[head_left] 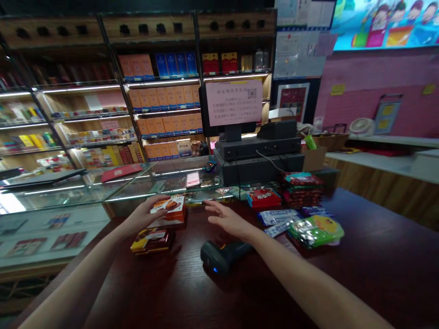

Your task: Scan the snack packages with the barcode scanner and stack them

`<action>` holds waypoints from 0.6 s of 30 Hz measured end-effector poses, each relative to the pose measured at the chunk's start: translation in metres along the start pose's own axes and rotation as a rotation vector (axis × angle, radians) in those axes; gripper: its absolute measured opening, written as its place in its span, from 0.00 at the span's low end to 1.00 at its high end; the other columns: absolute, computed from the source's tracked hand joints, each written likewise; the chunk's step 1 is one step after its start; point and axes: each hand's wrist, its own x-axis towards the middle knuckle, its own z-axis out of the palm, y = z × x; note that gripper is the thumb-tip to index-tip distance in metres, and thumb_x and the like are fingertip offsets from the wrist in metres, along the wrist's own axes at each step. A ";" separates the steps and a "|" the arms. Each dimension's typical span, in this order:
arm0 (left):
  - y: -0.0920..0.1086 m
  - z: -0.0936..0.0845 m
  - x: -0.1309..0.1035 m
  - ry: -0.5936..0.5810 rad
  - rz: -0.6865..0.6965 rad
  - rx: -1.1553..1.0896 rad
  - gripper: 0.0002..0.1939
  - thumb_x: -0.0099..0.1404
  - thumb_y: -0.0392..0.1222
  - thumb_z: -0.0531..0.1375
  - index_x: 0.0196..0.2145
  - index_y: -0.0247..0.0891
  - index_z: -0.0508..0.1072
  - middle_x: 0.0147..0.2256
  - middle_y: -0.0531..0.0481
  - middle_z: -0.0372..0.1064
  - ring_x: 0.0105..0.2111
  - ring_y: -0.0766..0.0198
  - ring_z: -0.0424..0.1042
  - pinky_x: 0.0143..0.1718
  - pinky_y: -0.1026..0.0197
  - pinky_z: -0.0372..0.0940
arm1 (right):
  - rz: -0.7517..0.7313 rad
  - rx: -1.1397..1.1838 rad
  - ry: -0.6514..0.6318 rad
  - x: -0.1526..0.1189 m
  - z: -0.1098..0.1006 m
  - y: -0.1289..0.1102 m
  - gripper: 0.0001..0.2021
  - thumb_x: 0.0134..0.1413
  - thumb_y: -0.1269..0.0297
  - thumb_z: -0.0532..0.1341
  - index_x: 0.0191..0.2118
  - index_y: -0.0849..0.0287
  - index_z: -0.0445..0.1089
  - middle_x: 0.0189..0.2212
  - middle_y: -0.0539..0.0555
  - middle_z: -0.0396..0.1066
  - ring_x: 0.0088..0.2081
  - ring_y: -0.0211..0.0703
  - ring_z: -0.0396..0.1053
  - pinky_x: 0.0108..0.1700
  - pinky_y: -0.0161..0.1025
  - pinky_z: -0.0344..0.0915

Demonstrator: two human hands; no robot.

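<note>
My left hand [147,214] is at the left side of an orange and white box [174,209], its fingers spread over the box's near left part; whether they touch it is unclear. Just nearer to me lie yellow and brown packets [152,241]. Over the dark red table, my right hand [228,219] hangs with fingers apart and nothing in it. Below it a black handheld scanner [219,258] with a blue light lies on the table. To the right are a red packet [263,198], blue and white sachets [277,217] and a green bag with a yellow figure [317,230].
Behind the table [377,256] stand a glass display counter [130,187] and a black register with a screen carrying a paper sign [234,103]. A stack of dark red packets [302,188] sits at the back right. Shelves of boxes [164,98] line the wall.
</note>
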 end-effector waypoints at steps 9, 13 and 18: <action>0.054 0.065 0.023 -0.152 0.162 0.016 0.25 0.59 0.50 0.63 0.53 0.44 0.73 0.58 0.47 0.68 0.60 0.50 0.64 0.64 0.50 0.54 | -0.025 -0.007 0.163 -0.033 -0.059 0.005 0.29 0.53 0.66 0.63 0.62 0.52 0.63 0.61 0.59 0.66 0.63 0.48 0.62 0.65 0.51 0.53; 0.072 0.097 0.040 -0.236 0.224 0.011 0.25 0.59 0.44 0.61 0.54 0.41 0.72 0.56 0.46 0.69 0.58 0.51 0.66 0.63 0.51 0.56 | -0.021 -0.060 0.298 -0.042 -0.089 0.017 0.29 0.52 0.67 0.62 0.61 0.51 0.63 0.60 0.58 0.67 0.64 0.47 0.61 0.66 0.52 0.52; 0.095 0.143 0.067 -0.324 0.290 0.028 0.26 0.56 0.37 0.59 0.53 0.40 0.73 0.53 0.47 0.72 0.54 0.54 0.69 0.60 0.53 0.60 | -0.035 -0.219 0.481 -0.043 -0.127 0.038 0.30 0.50 0.69 0.59 0.61 0.51 0.63 0.60 0.54 0.67 0.65 0.47 0.59 0.66 0.51 0.54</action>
